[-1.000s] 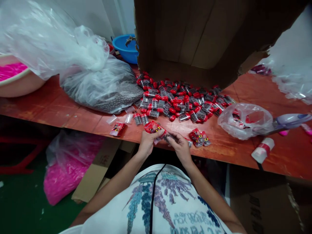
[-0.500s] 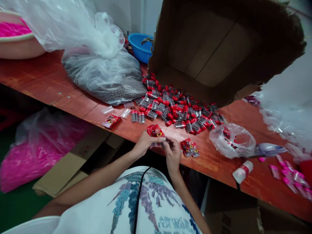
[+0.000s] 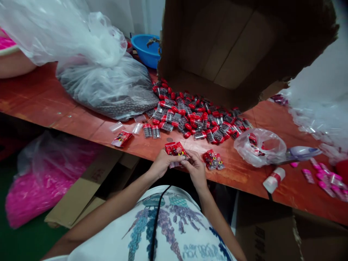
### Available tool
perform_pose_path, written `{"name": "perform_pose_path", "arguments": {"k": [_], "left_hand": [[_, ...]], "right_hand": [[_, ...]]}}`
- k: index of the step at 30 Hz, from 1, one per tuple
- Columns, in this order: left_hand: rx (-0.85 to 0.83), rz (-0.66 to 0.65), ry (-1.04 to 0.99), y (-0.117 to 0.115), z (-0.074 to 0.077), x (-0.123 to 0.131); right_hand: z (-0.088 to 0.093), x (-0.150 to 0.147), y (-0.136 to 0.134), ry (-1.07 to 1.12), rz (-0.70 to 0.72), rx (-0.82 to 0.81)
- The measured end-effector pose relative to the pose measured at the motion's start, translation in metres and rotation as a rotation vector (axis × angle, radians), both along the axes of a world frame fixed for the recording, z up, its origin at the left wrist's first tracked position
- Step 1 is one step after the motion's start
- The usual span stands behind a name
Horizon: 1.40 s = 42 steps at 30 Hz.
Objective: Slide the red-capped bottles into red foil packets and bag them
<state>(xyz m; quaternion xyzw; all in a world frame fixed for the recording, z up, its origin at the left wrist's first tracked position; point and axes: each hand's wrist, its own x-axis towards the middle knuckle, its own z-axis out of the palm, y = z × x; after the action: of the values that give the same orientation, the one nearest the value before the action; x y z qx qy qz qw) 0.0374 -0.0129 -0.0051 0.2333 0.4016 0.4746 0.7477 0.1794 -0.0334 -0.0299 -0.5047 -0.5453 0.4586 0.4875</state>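
Note:
My left hand is closed on a small red printed packet with a yellow spot, just above the table's front edge. My right hand meets it there, thumb and fingers pinched on the packet's right side. Right of my hands lie a few more red printed packets with grey lower parts. To the left rests a red-and-white packet. Two small red-capped bottles filled with dark beads stand beyond my hands, near a large heap of such bottles.
A torn cardboard box lies tipped behind the heap. Left of it sits a plastic bag of dark beads, with a blue basin behind. On the right are a clear bag, a white roll and pink bottles. The red table edge runs before me.
The view has shifted slightly. My right fingers have spread farther along the packet's right side, and both hands still hold it.

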Motion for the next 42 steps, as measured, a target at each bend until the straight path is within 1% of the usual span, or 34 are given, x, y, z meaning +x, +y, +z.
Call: {"name": "perform_pose_path", "arguments": {"k": [3, 5, 8, 10, 13, 15, 17, 19, 21, 23, 26, 29, 31, 34, 36, 37, 39, 42], "left_hand": [[-0.028, -0.029, -0.025, -0.001, -0.002, 0.005], [-0.038, -0.040, -0.038, -0.002, -0.007, 0.008], [-0.087, -0.020, -0.045, 0.000, -0.015, 0.010], [-0.161, 0.007, -0.037, 0.002, -0.019, 0.008], [-0.237, 0.046, -0.020, 0.005, -0.020, 0.004], [-0.233, 0.075, -0.010, 0.006, -0.019, 0.004], [-0.203, 0.102, -0.002, 0.006, -0.017, 0.007], [-0.153, 0.125, 0.005, 0.006, -0.016, 0.011], [-0.099, 0.128, 0.011, 0.005, -0.016, 0.013], [-0.063, 0.128, 0.023, 0.005, -0.016, 0.013], [-0.029, 0.124, 0.053, 0.003, -0.017, 0.005], [-0.017, 0.101, 0.107, 0.001, -0.019, -0.005], [-0.024, 0.113, 0.112, 0.001, -0.021, -0.010], [-0.066, 0.186, 0.058, 0.004, -0.023, -0.014], [-0.129, 0.253, 0.024, 0.009, -0.025, -0.018], [-0.165, 0.284, 0.008, 0.012, -0.026, -0.020], [-0.238, 0.328, -0.023, 0.018, -0.026, -0.026], [-0.323, 0.359, -0.094, 0.024, -0.023, -0.034]], "right_hand": [[0.001, 0.001, -0.003, -0.047, -0.043, -0.012], [0.001, 0.004, -0.006, -0.040, -0.053, -0.060], [-0.004, 0.019, -0.012, -0.067, -0.090, -0.118], [-0.008, 0.037, -0.015, -0.208, -0.162, -0.081], [-0.010, 0.062, -0.020, -0.522, -0.253, 0.006], [-0.006, 0.067, -0.022, -0.685, -0.297, 0.039], [0.000, 0.059, -0.023, -0.752, -0.318, 0.073], [0.006, 0.041, -0.021, -0.715, -0.253, 0.110], [0.009, 0.021, -0.016, -0.605, -0.131, 0.124], [0.009, 0.006, -0.009, -0.489, -0.047, 0.106], [0.004, -0.005, 0.002, -0.436, -0.004, 0.071], [0.003, -0.006, 0.010, -0.549, 0.041, 0.095], [0.006, -0.006, 0.014, -0.645, 0.096, 0.129], [0.012, -0.006, 0.025, -0.766, 0.210, 0.165], [0.014, -0.006, 0.039, -0.851, 0.237, 0.164], [0.014, -0.006, 0.048, -0.904, 0.221, 0.162], [0.013, -0.006, 0.067, -1.034, 0.143, 0.156], [0.007, -0.009, 0.092, -1.221, 0.056, 0.143]]}}
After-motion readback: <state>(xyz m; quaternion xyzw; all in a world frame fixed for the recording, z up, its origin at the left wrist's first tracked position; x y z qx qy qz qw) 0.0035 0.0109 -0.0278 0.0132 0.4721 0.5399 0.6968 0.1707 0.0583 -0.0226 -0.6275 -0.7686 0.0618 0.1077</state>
